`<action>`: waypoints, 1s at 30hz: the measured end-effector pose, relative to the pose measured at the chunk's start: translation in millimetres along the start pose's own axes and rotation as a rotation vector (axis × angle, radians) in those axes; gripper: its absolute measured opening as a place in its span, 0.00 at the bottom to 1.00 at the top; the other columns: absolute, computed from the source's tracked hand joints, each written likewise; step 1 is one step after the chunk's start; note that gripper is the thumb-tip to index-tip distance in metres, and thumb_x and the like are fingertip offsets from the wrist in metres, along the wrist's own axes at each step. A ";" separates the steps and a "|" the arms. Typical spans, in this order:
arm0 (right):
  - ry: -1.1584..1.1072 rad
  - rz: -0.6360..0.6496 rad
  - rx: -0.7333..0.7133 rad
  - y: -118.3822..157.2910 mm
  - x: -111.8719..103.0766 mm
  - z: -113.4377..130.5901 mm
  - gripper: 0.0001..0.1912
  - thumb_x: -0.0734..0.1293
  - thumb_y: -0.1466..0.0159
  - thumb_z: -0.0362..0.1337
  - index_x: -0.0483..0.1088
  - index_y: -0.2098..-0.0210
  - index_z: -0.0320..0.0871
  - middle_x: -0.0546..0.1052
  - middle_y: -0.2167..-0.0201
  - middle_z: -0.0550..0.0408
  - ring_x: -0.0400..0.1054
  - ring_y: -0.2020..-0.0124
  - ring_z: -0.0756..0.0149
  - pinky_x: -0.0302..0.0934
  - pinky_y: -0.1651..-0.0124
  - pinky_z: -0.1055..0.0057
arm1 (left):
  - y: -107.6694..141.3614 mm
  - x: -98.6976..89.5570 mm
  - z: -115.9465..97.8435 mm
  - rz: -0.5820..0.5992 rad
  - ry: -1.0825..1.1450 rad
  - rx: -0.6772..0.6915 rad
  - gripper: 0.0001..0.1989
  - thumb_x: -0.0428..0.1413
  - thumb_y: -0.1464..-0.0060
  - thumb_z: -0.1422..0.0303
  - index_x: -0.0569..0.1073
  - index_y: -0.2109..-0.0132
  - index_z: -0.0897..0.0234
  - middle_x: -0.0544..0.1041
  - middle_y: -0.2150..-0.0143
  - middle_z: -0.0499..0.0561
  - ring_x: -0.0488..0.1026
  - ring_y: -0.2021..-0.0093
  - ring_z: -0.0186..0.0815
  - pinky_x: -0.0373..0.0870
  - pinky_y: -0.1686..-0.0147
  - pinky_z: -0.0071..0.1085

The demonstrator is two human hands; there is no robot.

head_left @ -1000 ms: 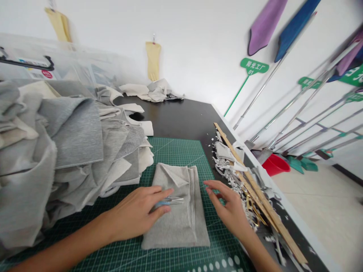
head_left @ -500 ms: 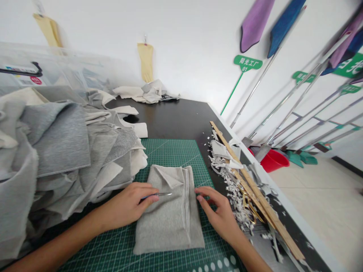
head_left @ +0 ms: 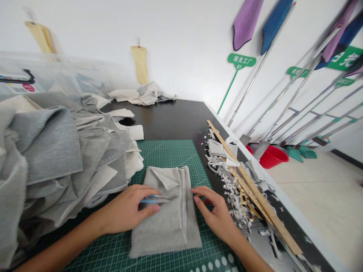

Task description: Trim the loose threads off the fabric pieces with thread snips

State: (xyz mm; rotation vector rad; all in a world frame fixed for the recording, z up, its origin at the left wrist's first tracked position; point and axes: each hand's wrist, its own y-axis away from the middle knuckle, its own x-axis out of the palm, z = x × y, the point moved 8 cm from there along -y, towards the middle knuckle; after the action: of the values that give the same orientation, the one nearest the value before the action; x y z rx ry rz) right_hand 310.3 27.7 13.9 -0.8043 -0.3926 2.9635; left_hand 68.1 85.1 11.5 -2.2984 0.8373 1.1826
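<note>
A folded piece of grey knit cloth (head_left: 159, 230) lies on the green cutting mat (head_left: 170, 151), with a small flap turned over near its top and layered edges along its right part. My left hand (head_left: 130, 209) is closed around small thread snips (head_left: 154, 200) with blue handles and pale metal blades, held just over the cloth and pointing right. At the cloth's right edge is my right hand (head_left: 214, 211). Its fingers are bent, thumb and forefinger slightly apart, with the tips at or touching the edge and nothing visible between them.
A big heap of grey and cream fabric pieces (head_left: 56, 151) fills the left, before a clear plastic bin (head_left: 65, 75). Along the right edge lie wooden rulers (head_left: 249, 185), gold-handled scissors (head_left: 246, 207) and fabric shreds (head_left: 229, 181). More scraps (head_left: 147, 94) lie by the wall.
The snips have turned in my left hand, so their blue handles and both blades show more. My right hand stays by the cloth's edge. The whole view has shifted slightly.
</note>
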 end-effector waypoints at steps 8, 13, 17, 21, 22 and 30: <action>-0.016 0.001 0.000 0.2 1.7 0.5 0.12 0.65 0.30 0.37 0.79 0.52 0.45 0.80 0.52 0.47 0.77 0.53 0.60 0.74 0.61 0.69 | -1.9 -4.9 -1.8 -0.021 0.038 0.051 0.13 0.55 0.33 0.58 0.81 0.49 0.54 0.84 0.51 0.49 0.80 0.49 0.41 0.73 0.46 0.37; -0.006 0.006 -0.022 0.8 2.5 2.3 0.12 0.65 0.30 0.36 0.78 0.51 0.46 0.80 0.52 0.47 0.77 0.54 0.60 0.74 0.60 0.68 | -4.3 -7.1 -1.0 -0.055 0.045 0.053 0.10 0.58 0.36 0.60 0.82 0.53 0.57 0.84 0.55 0.49 0.81 0.55 0.39 0.75 0.53 0.33; 0.003 0.007 -0.025 0.7 2.4 1.7 0.13 0.64 0.30 0.36 0.78 0.50 0.46 0.80 0.51 0.47 0.77 0.53 0.60 0.74 0.59 0.68 | -6.3 -5.9 -4.6 -0.048 0.045 0.083 0.10 0.58 0.35 0.60 0.82 0.54 0.58 0.83 0.61 0.47 0.80 0.64 0.36 0.74 0.61 0.29; 0.006 0.008 -0.026 1.5 2.4 1.3 0.13 0.64 0.30 0.35 0.78 0.50 0.46 0.80 0.51 0.47 0.77 0.52 0.60 0.74 0.59 0.68 | -4.8 -4.3 -9.5 -0.048 0.042 0.134 0.12 0.55 0.31 0.60 0.81 0.53 0.59 0.82 0.62 0.48 0.79 0.63 0.35 0.72 0.62 0.29; 0.005 0.010 -0.027 1.7 2.7 1.4 0.13 0.64 0.30 0.35 0.78 0.50 0.46 0.80 0.51 0.47 0.77 0.52 0.60 0.74 0.58 0.68 | -4.0 -4.1 -10.1 -0.054 0.040 0.145 0.13 0.54 0.31 0.60 0.81 0.54 0.59 0.82 0.61 0.48 0.79 0.63 0.36 0.72 0.61 0.29; 0.010 0.018 -0.027 1.7 4.1 2.9 0.13 0.64 0.30 0.36 0.78 0.50 0.46 0.80 0.52 0.47 0.77 0.53 0.60 0.74 0.58 0.68 | 0.4 -4.9 -10.1 -0.120 0.011 0.161 0.11 0.55 0.31 0.62 0.81 0.50 0.59 0.83 0.58 0.50 0.80 0.60 0.37 0.75 0.58 0.31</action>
State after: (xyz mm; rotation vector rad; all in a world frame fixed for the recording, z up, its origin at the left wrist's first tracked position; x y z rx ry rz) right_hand 305.3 25.9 13.9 -0.8297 -0.4283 2.9758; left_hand 71.4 80.3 21.0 -2.1934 0.7572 1.0143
